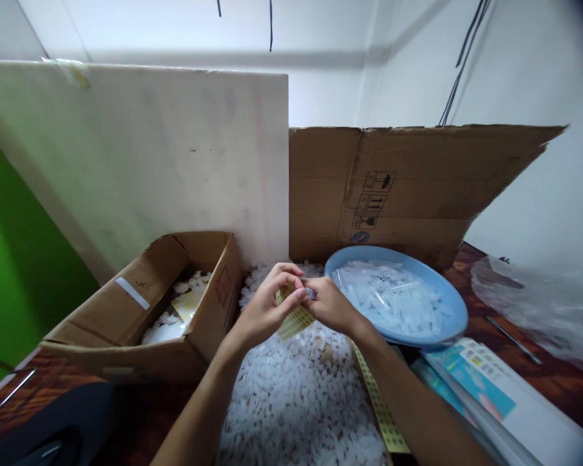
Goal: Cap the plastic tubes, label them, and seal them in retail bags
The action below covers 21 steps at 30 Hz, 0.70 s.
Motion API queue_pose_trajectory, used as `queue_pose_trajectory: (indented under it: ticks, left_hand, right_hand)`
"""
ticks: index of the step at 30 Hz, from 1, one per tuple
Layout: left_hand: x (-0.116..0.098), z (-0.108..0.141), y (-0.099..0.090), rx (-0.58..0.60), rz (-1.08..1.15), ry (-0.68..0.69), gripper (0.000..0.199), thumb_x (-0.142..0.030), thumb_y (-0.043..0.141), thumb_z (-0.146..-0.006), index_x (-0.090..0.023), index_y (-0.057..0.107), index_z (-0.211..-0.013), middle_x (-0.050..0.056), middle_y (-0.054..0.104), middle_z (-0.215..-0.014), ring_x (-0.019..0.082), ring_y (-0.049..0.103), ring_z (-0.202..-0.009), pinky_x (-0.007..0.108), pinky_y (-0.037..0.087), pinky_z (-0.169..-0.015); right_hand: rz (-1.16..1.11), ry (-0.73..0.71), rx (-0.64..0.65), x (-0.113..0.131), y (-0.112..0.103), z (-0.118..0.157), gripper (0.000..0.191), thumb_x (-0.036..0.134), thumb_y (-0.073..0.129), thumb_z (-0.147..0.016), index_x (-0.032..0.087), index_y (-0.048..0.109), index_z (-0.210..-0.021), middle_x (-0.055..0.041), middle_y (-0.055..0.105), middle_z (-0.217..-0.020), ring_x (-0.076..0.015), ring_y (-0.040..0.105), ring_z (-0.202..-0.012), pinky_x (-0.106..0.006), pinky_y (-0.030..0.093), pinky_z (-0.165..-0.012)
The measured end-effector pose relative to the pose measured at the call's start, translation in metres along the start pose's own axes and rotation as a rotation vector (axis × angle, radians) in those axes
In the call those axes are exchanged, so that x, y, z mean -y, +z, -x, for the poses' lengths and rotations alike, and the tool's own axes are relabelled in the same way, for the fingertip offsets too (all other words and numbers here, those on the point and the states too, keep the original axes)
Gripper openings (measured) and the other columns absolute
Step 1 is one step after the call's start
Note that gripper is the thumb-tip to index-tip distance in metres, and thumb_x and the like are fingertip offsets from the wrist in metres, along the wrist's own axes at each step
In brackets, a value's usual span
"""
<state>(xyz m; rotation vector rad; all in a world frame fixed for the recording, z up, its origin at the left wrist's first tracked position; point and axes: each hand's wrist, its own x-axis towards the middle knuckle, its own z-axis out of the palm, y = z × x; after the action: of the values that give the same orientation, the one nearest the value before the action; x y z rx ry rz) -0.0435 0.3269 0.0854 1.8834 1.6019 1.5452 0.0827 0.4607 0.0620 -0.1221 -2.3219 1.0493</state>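
My left hand point(267, 304) is closed, its fingers curled around a yellow sheet of small dark dots point(296, 322) that looks like a sticker sheet. Against it, my right hand point(335, 307) is closed too, fingertips meeting those of my left. A small whitish translucent piece point(310, 293) shows at the right fingers; its exact kind is too small to tell. Below both hands spreads a thick layer of small white translucent plastic pieces point(291, 395). Another yellow dotted sheet point(379, 401) lies under my right forearm, partly hidden by it.
An open cardboard box point(214, 330) with white pieces and yellow scraps stands left. To the right is a blue basin point(459, 317) of translucent strips. Beyond it lie clear plastic bags point(539, 304), a thin metal tool point(514, 340) and printed packets point(505, 395). Cardboard point(418, 188) stands behind.
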Motion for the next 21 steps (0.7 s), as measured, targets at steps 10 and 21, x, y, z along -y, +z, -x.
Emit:
queue_pose_trajectory:
  ticks: [10, 21]
  left_hand:
    - [0.0028, -0.0002, 0.0025, 0.004, -0.035, 0.001, 0.012, -0.028, 0.059, -0.100, -0.019, 0.063, -0.092, 0.009, 0.058, -0.119, 0.021, 0.057, -0.118, 0.037, 0.046, -0.104]
    - [0.0027, -0.0012, 0.0051, -0.030, -0.059, -0.006, 0.011, -0.027, 0.059, -0.098, -0.020, 0.063, -0.090, 0.009, 0.059, -0.116, 0.021, 0.059, -0.114, 0.038, 0.047, -0.103]
  right_hand:
    - [0.068, -0.025, 0.003, -0.0009, 0.0003, 0.0006, 0.015, 0.019, 0.060, -0.092, 0.016, 0.073, -0.085, -0.0055, 0.076, -0.083, -0.0204, 0.067, -0.074, -0.028, 0.038, -0.064]
    - [0.053, -0.029, 0.018, 0.0018, -0.0010, 0.0003, 0.016, 0.017, 0.057, -0.092, 0.017, 0.069, -0.082, -0.0045, 0.075, -0.084, -0.0199, 0.066, -0.075, -0.028, 0.039, -0.065]
